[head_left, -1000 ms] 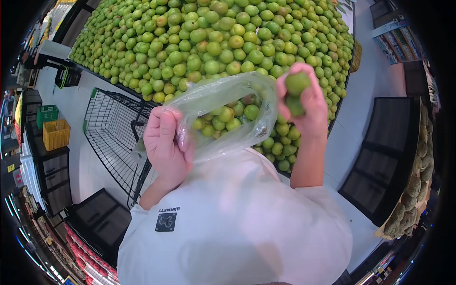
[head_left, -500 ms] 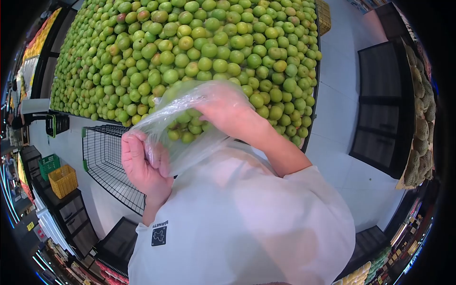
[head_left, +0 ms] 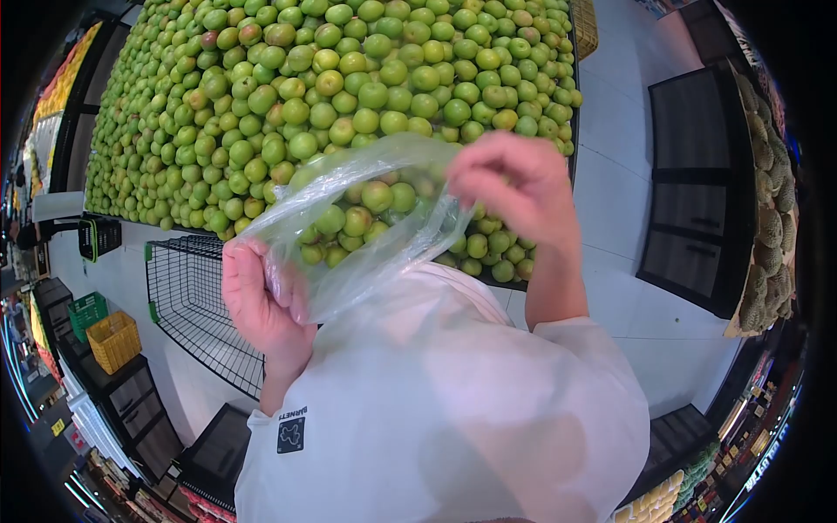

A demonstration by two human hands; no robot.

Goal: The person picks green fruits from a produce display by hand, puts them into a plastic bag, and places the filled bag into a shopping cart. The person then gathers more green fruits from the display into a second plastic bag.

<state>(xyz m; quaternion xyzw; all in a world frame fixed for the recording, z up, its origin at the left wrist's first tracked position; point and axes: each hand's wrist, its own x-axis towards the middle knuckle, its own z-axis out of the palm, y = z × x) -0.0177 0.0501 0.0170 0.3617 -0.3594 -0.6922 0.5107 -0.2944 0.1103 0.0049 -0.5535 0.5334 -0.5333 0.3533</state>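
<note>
A clear plastic bag (head_left: 301, 205) is stretched between my two hands, its mouth spread wide. My left hand (head_left: 266, 292) is closed on the bag's left side. At the opposite edge, the fingers of my right hand (head_left: 514, 187), slightly blurred, pinch the rim. Just beyond and beneath the bag lies a large heap of round green fruit (head_left: 261, 100), some with a reddish blush. Fruit shows through the film and the bag's opening; whether any lies inside the bag I cannot tell.
A black wire shopping cart (head_left: 205, 305) stands on the left, touching distance from the fruit stand. Further left are a yellow basket (head_left: 113, 342), a green basket (head_left: 87, 314) and a black basket (head_left: 100, 237). Dark cabinets (head_left: 693, 192) stand across the aisle floor (head_left: 610, 200) on the right.
My right hand has moved right, out from behind the film, pulling the bag's rim with it. The bag's mouth is wider. My left hand has stayed nearly in place.
</note>
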